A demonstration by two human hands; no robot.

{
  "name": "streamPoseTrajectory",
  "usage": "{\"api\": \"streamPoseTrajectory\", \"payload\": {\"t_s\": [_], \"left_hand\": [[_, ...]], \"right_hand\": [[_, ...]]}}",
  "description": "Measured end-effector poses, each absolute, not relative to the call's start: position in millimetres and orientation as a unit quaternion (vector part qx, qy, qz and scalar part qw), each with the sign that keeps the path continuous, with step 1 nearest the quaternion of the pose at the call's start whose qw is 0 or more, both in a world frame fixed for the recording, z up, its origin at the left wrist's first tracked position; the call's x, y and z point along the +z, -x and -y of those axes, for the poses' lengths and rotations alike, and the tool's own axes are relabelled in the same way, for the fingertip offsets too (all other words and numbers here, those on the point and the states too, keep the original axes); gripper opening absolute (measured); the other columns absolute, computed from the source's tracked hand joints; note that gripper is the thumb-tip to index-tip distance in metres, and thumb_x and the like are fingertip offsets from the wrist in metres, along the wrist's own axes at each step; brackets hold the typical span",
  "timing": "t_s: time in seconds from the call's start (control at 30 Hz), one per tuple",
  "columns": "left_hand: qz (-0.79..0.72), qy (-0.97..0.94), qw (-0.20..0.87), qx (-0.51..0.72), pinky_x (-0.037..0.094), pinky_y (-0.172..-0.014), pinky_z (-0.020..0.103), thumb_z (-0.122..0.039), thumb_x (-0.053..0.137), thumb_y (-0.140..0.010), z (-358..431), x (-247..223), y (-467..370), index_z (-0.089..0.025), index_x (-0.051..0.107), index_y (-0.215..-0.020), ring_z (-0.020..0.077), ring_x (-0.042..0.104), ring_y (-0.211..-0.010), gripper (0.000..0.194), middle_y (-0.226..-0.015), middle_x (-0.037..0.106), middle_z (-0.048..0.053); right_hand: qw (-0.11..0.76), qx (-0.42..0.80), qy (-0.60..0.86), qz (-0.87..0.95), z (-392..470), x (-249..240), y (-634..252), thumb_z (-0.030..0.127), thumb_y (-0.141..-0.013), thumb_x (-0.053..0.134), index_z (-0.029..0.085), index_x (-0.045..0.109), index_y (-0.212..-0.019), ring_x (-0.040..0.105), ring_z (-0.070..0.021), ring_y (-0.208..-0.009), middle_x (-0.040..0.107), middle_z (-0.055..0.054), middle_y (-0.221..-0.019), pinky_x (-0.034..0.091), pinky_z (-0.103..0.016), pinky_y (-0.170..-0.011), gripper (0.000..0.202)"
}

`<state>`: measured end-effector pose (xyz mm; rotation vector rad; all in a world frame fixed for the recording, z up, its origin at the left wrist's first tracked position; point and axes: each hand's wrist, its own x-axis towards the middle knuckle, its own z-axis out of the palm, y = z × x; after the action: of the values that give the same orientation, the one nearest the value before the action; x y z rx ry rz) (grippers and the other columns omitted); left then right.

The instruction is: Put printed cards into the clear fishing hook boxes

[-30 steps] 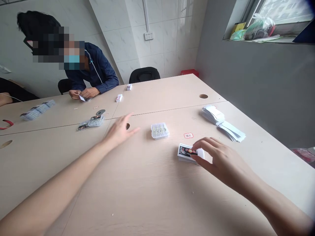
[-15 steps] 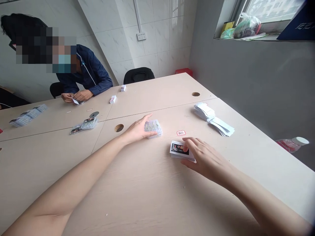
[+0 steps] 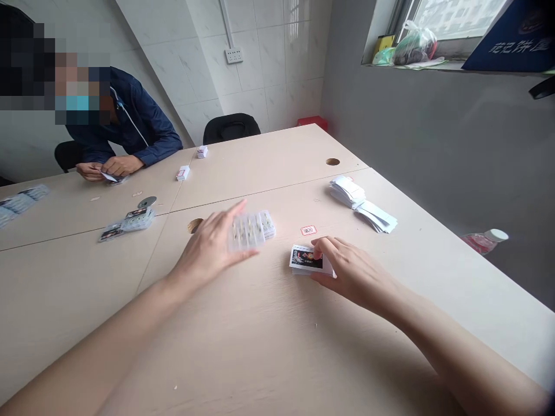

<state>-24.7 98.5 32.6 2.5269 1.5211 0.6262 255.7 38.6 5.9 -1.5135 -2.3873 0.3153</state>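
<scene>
My left hand [image 3: 212, 240] grips a clear plastic compartment box [image 3: 248, 231] between thumb and fingers. Small yellowish pieces lie in its slots, too small to name. Just behind it, another clear box [image 3: 267, 224] rests on the table. My right hand [image 3: 347, 263] is closed on a small stack of printed cards [image 3: 307, 258], thumb at the near edge and fingers curled over the top. The uppermost card carries a black picture panel. Beyond the cards lies a small red-framed sticker [image 3: 309, 230] with a code on it.
White folded papers [image 3: 373, 215] are heaped at the right. Left of my hands are packed clear boxes [image 3: 128, 222], a grey disc [image 3: 147, 201] and a cable hole [image 3: 195, 225]. Across the table [image 3: 243, 335], a person in a blue jacket [image 3: 143, 115] handles a paper. Small white packs [image 3: 182, 173] stand nearby.
My left hand has drawn one clear box leftward and toward me, off the other box. My right hand stays at the cards. The whole view has shifted slightly.
</scene>
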Motion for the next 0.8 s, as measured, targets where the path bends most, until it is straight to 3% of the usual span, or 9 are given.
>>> {"api": "streamPoseTrajectory", "payload": {"t_s": [0.13, 0.33, 0.57, 0.8], "left_hand": [[-0.438, -0.885, 0.089, 0.133, 0.04, -0.095, 0.046, -0.056, 0.067, -0.074, -42, 15, 31, -0.042, 0.019, -0.148, 0.0335, 0.053, -0.115, 0.089, -0.129, 0.059, 0.005], [-0.462, -0.874, 0.092, 0.121, 0.039, -0.097, 0.046, -0.054, 0.062, -0.079, -6, -10, 28, -0.041, 0.015, -0.149, 0.031, 0.048, -0.122, 0.085, -0.137, 0.053, 0.004], [-0.452, -0.877, 0.113, 0.117, 0.039, -0.093, 0.044, -0.058, 0.062, -0.078, 0, -6, 21, -0.035, 0.015, -0.15, 0.0312, 0.048, -0.119, 0.088, -0.137, 0.053, 0.008], [-0.476, -0.865, 0.134, 0.086, 0.042, -0.089, 0.042, -0.042, 0.065, -0.082, 6, 3, 26, -0.027, 0.018, -0.148, 0.0275, 0.051, -0.109, 0.082, -0.124, 0.057, 0.009]], "right_hand": [[0.165, 0.084, 0.506, 0.842, -38, 9, -254, 0.021, -0.085, 0.06, 0.021, 0.049, -0.101, 0.061, -0.0236, -0.089, 0.065, -0.008, -0.1, 0.047, -0.033, -0.066, 0.019], [0.158, 0.028, 0.468, 0.869, -36, 6, -250, 0.021, -0.086, 0.06, 0.021, 0.052, -0.118, 0.055, -0.0274, -0.107, 0.061, -0.01, -0.119, 0.047, -0.042, -0.083, 0.033], [0.14, 0.001, 0.466, 0.873, -36, 5, -252, 0.021, -0.086, 0.061, 0.019, 0.059, -0.115, 0.056, -0.0278, -0.106, 0.063, -0.01, -0.117, 0.046, -0.042, -0.084, 0.029], [0.134, -0.003, 0.473, 0.871, -38, 3, -254, 0.018, -0.083, 0.064, 0.021, 0.062, -0.11, 0.06, -0.0251, -0.098, 0.066, -0.007, -0.114, 0.045, -0.039, -0.081, 0.028]]}}
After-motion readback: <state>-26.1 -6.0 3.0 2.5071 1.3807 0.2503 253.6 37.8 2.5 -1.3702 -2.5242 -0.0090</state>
